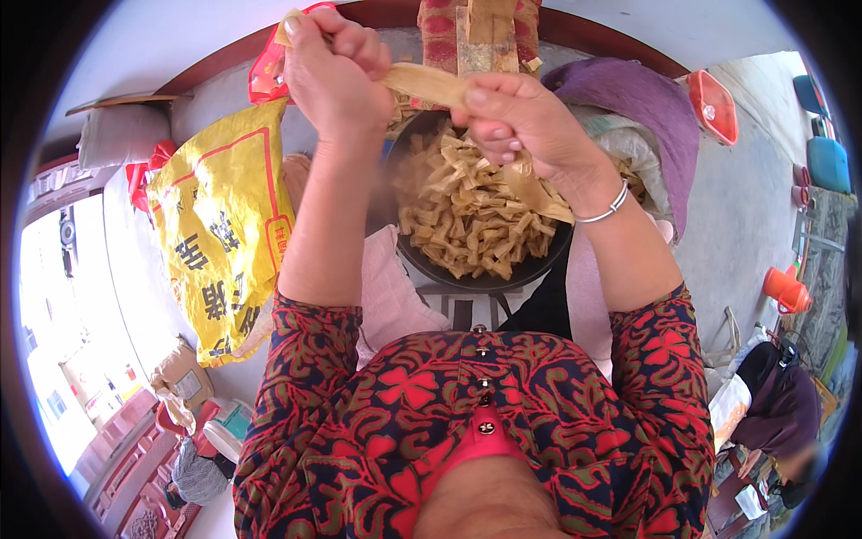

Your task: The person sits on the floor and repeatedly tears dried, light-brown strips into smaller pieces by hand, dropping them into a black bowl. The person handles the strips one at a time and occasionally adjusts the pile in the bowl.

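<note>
My left hand (pixel 339 76) and my right hand (pixel 532 121) are raised above a round dark pan. Stretched between them is a flat, pale tan dried strip (pixel 424 83); both hands are closed on it. One end sticks up past my left thumb. A wider tan piece (pixel 532 190) hangs below my right hand, over the pan's contents; I cannot tell whether it belongs to the same strip. The dark pan (pixel 417 267) holds a heap of short tan pieces (pixel 480 216) of similar material. A silvery bangle (pixel 603 207) circles my right wrist.
Beyond the pan, a wooden board (pixel 487 54) rests on a red patterned cloth. A yellow printed sack (pixel 220 234) stands at left, a purple sack (pixel 642 117) at right. Farther right are a red basin (pixel 714 108) and an orange jug (pixel 787 290). Another person (pixel 777 395) is at lower right.
</note>
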Demonstrator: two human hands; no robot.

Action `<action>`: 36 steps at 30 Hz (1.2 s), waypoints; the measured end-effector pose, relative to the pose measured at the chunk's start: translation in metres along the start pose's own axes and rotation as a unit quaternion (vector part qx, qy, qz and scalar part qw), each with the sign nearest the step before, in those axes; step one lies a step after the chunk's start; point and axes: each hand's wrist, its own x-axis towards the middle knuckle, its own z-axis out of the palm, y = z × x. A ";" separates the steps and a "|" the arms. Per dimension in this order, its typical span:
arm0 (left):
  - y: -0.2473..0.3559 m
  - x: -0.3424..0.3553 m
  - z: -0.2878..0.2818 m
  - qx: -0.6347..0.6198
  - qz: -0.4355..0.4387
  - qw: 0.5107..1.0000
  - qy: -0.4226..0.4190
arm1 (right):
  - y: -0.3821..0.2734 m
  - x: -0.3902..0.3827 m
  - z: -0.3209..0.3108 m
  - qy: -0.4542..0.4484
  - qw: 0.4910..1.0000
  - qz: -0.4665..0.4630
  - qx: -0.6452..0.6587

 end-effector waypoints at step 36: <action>-0.031 -0.045 0.032 0.314 -0.028 0.938 -0.142 | -0.003 -0.004 -0.002 0.175 0.941 -0.122 -0.262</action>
